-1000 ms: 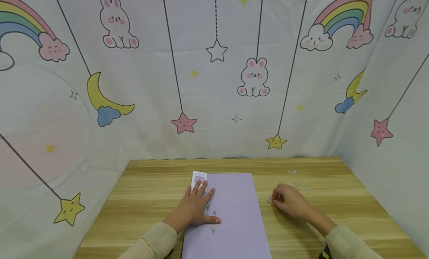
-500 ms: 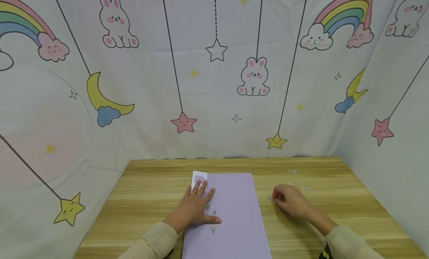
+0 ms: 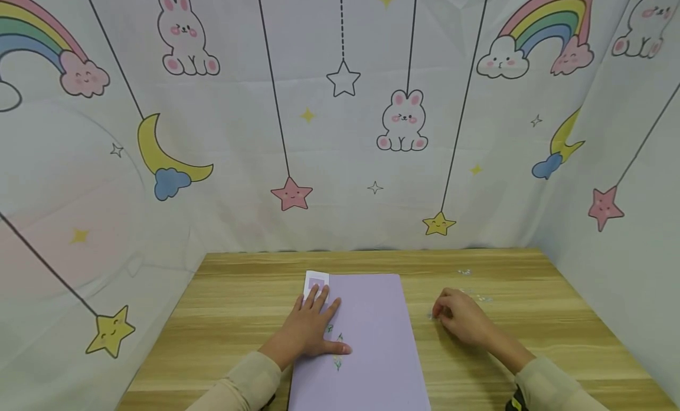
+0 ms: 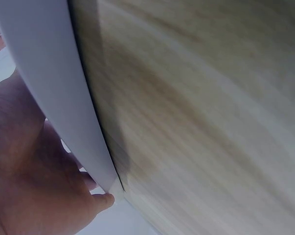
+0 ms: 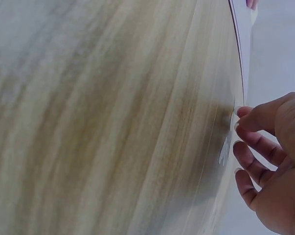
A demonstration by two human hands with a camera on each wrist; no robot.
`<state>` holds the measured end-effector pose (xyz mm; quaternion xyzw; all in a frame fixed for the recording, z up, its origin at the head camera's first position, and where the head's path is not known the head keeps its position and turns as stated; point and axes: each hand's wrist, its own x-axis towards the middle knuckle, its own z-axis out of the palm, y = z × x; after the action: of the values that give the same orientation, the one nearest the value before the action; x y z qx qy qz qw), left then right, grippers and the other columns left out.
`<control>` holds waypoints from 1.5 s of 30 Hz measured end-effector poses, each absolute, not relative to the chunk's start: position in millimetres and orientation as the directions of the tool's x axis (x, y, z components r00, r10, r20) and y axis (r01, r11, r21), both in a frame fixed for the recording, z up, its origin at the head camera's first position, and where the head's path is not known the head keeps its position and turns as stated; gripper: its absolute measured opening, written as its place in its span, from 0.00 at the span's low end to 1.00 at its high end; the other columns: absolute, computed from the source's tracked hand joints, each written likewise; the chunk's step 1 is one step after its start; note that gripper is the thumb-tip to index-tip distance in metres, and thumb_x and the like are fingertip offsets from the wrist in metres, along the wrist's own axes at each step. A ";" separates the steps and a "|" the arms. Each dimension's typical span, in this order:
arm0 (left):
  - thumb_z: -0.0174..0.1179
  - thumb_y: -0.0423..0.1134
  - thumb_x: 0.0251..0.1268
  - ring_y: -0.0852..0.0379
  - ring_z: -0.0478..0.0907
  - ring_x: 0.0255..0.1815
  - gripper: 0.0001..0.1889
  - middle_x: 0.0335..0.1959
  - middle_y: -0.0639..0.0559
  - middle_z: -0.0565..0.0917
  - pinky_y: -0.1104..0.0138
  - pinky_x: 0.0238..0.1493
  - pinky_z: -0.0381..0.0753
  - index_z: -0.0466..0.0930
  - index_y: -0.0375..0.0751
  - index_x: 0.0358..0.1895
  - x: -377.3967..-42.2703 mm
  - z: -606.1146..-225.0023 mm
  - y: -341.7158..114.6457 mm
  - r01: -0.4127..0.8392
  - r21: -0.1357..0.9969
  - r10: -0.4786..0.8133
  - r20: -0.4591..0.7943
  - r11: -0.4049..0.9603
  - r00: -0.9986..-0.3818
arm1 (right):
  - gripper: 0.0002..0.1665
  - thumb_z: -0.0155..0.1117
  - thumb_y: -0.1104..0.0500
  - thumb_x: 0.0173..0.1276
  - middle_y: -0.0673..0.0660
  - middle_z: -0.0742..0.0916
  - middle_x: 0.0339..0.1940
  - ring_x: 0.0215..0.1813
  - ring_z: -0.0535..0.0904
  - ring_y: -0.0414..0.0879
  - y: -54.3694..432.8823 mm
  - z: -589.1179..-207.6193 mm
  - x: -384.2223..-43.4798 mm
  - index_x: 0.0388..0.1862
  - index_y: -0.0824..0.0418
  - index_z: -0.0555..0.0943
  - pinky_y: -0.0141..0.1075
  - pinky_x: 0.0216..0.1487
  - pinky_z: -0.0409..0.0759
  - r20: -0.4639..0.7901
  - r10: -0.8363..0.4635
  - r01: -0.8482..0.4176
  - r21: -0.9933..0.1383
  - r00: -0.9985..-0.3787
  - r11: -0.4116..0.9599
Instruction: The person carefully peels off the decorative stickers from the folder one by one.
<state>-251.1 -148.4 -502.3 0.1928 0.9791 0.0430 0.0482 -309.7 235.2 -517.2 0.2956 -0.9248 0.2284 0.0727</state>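
My left hand (image 3: 305, 331) lies with fingers spread on a flat lilac board or folder (image 3: 377, 340), its fingertips over a small white card (image 3: 317, 276) with a purple square. Small green sprig stickers (image 3: 337, 362) show on the lilac surface around the thumb. To the right of the board, my right hand (image 3: 462, 316) pinches at a tiny clear sticker (image 3: 430, 316) low over the table, thumb and index fingertips together. In the right wrist view the other fingers are bent, and another clear piece (image 5: 224, 151) lies on the wood beneath them.
Several small clear stickers (image 3: 484, 299) lie on the wooden table (image 3: 239, 316) beyond the right hand, one (image 3: 464, 272) near the back edge. A white cloth (image 3: 340, 222) printed with rabbits, stars and rainbows hangs behind and at both sides.
My right hand has shifted very slightly to the right, and the clear sticker at its fingertips sits a little closer to them. The left hand stays in place.
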 end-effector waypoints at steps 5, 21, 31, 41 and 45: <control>0.60 0.83 0.56 0.34 0.46 0.87 0.60 0.86 0.35 0.54 0.38 0.81 0.52 0.62 0.44 0.84 -251.4 -502.0 -148.1 0.376 0.096 0.383 -0.074 0.922 -0.921 | 0.16 0.71 0.73 0.64 0.42 0.81 0.32 0.36 0.75 0.38 234.1 -514.1 -308.9 0.30 0.51 0.85 0.38 0.38 0.78 0.265 -0.504 -0.569 -0.390 -0.822 0.724; 0.60 0.83 0.56 0.34 0.46 0.87 0.60 0.86 0.35 0.54 0.37 0.81 0.51 0.62 0.45 0.84 -251.6 -503.3 -148.4 0.367 0.098 0.375 -0.082 0.925 -0.923 | 0.11 0.74 0.71 0.64 0.44 0.80 0.32 0.35 0.76 0.38 233.7 -513.3 -307.8 0.32 0.56 0.85 0.37 0.37 0.78 0.312 -0.473 -0.565 -0.392 -0.824 0.726; 0.59 0.83 0.57 0.34 0.45 0.87 0.60 0.86 0.35 0.54 0.37 0.80 0.52 0.61 0.45 0.84 -252.8 -502.9 -148.9 0.376 0.098 0.384 -0.085 0.921 -0.919 | 0.13 0.72 0.74 0.65 0.47 0.79 0.33 0.36 0.75 0.39 233.7 -513.9 -308.6 0.32 0.56 0.86 0.37 0.39 0.79 0.309 -0.445 -0.540 -0.412 -0.840 0.734; 0.60 0.82 0.57 0.34 0.45 0.87 0.60 0.85 0.34 0.55 0.37 0.80 0.53 0.62 0.45 0.84 -251.9 -501.0 -148.9 0.384 0.099 0.392 -0.082 0.918 -0.916 | 0.10 0.75 0.69 0.66 0.50 0.83 0.38 0.41 0.81 0.45 233.4 -514.1 -309.2 0.44 0.62 0.86 0.42 0.44 0.83 0.309 -0.437 -0.533 -0.419 -0.845 0.735; 0.60 0.82 0.57 0.34 0.46 0.87 0.59 0.85 0.34 0.55 0.37 0.80 0.53 0.62 0.44 0.84 -251.0 -500.1 -149.2 0.382 0.107 0.391 -0.083 0.918 -0.916 | 0.18 0.77 0.65 0.66 0.54 0.86 0.44 0.47 0.84 0.51 232.1 -513.9 -307.8 0.52 0.66 0.84 0.49 0.50 0.84 0.333 -0.417 -0.530 -0.432 -0.846 0.730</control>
<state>-251.0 -149.2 -500.1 0.1979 0.9779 0.0442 0.0511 -307.8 232.1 -513.9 0.2562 -0.9239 0.2633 0.1073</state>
